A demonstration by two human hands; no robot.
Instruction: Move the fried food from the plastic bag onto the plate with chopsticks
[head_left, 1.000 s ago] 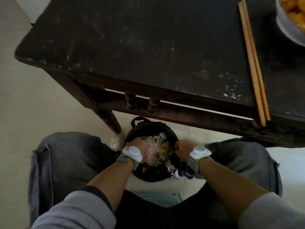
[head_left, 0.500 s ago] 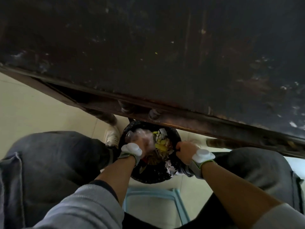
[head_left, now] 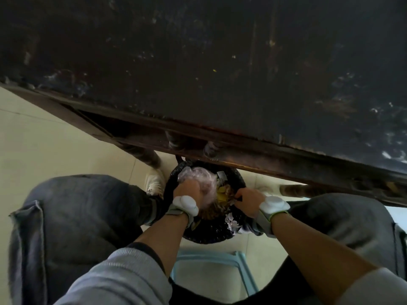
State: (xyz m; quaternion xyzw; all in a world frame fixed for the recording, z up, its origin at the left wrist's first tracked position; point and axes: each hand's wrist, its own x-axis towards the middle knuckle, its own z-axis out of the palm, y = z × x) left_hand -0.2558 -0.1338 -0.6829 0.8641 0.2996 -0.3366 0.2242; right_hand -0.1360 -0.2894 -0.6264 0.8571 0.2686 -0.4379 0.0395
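Note:
A crumpled clear plastic bag [head_left: 201,176] sits in the mouth of a black-lined bin [head_left: 207,235] on the floor between my knees. My left hand [head_left: 188,190] presses down on the bag, fingers around its near side. My right hand [head_left: 247,200] grips the black liner at the bin's right rim. Yellowish scraps [head_left: 222,194] show inside the bin between my hands. The plate and chopsticks are out of view.
The dark wooden table [head_left: 220,73] fills the upper frame, its front rail [head_left: 253,159] overhanging the bin's far side. My grey-trousered knees [head_left: 83,212] flank the bin. A light blue stool frame [head_left: 211,258] sits below, and a white shoe [head_left: 154,181] at the bin's left.
My head has leaned forward, so the table fills more of the view and the chopsticks and bowl have left it. My left hand pushed the bag further into the bin.

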